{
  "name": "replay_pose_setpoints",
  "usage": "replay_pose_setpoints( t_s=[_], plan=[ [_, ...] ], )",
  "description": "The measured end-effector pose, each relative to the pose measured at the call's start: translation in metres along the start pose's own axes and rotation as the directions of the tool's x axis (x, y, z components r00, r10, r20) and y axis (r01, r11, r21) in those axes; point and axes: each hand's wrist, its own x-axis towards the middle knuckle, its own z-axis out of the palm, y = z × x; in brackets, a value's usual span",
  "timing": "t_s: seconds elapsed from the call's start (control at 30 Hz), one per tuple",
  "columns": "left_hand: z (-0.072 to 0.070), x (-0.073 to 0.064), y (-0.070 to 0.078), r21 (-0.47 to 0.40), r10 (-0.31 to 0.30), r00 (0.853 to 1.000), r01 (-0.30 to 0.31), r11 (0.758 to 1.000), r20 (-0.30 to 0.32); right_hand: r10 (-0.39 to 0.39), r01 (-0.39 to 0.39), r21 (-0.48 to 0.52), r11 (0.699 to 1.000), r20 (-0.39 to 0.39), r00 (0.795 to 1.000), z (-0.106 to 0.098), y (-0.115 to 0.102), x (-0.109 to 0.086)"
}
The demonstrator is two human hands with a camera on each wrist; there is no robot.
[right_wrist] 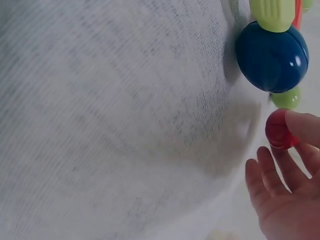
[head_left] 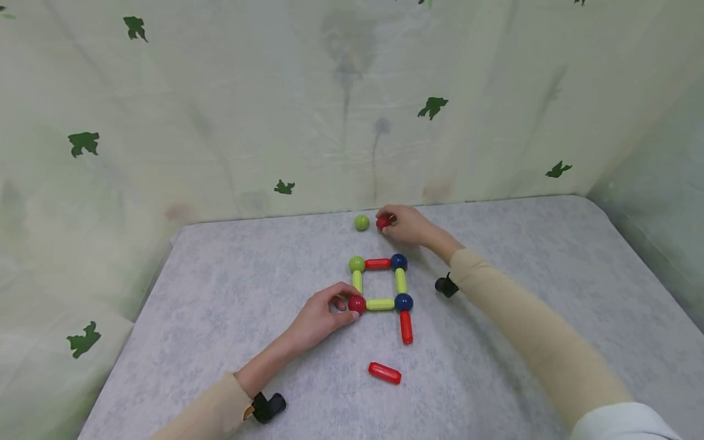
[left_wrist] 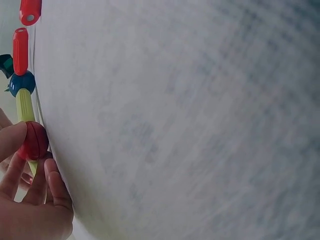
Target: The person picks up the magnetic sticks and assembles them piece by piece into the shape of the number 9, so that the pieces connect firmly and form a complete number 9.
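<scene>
A square of toy rods and balls lies on the table, its corners a green ball [head_left: 357, 264], two blue balls [head_left: 404, 302] and a red ball [head_left: 357, 304]. My left hand [head_left: 316, 318] pinches that red corner ball between thumb and fingers, as the left wrist view also shows. One red rod [head_left: 377, 264] forms the far side; yellow-green rods [head_left: 380, 304] form the others. Another red rod [head_left: 406, 327] sticks out from the near blue ball. Beyond the square, my right hand [head_left: 408, 225] pinches a second red ball [right_wrist: 278, 129] between thumb and fingertips.
A loose green ball [head_left: 361, 222] sits near the table's back edge, left of my right hand. Nearer me lies a loose red rod [head_left: 385, 373]. Behind the table [head_left: 231, 275] hangs a pale cloth [head_left: 231, 110] with dark green leaf shapes.
</scene>
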Motion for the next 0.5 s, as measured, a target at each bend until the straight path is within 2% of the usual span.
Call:
replay_pose_setpoints(
  t_s=[0.1, 0.4, 0.5],
  plan=[
    [0.000, 0.000, 0.000, 0.002, 0.004, 1.000, -0.004, 1.000, -0.006, -0.016, 0.016, 0.023, 1.000, -0.013, 1.000, -0.004, -0.001, -0.006],
    [-0.001, 0.001, -0.001, 0.001, 0.007, 1.000, -0.007, 1.000, 0.003, -0.042, 0.060, 0.118, 0.991, -0.147, 0.988, -0.011, -0.001, -0.035],
    [0.000, 0.001, -0.001, -0.005, 0.006, 1.000, -0.006, 1.000, 0.000, -0.032, 0.056, 0.137, 0.989, -0.170, 0.985, -0.010, -0.002, -0.047]
  ],
)
